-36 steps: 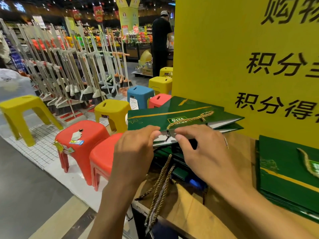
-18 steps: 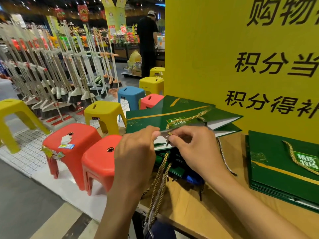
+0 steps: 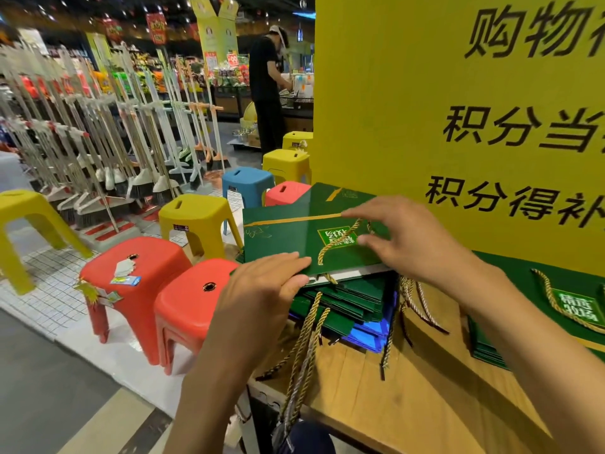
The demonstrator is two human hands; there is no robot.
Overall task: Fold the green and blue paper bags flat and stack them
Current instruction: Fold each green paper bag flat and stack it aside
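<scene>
So the top green bag point(image 3: 288, 244) looks folded flat, lying on the messy pile point(image 3: 353, 299) of green bags and blue bags point(image 3: 370, 335) at the center of the frame, on the wooden table point(image 3: 376, 388).

The step in hand looks like squaring this bag up and pressing it down. To do that well, the person should probably smooth from the middle out toward the edges so the creases sit tight. Then they'd tuck the gold rope handle point(image 3: 337, 244) flat on the face so it doesn't make a lump, and line the near edge up with the bags underneath. That pile is pretty skewed, so it could slide.

The left hand point(image 3: 262, 290) comes up from the bottom center, palm down. Its fingers point(image 3: 288, 262) are straight and laid across the bag's near edge, grasping nothing as far as anyone can see, though the thumb is hidden. The right hand point(image 3: 412, 240) reaches in from the lower right. Its fingers point(image 3: 360, 212) are spread and relaxed over the right end of the bag, thumb just beside the rope, not clenched on anything.

There's a neater green stack point(image 3: 540, 309) at the right edge.
</scene>
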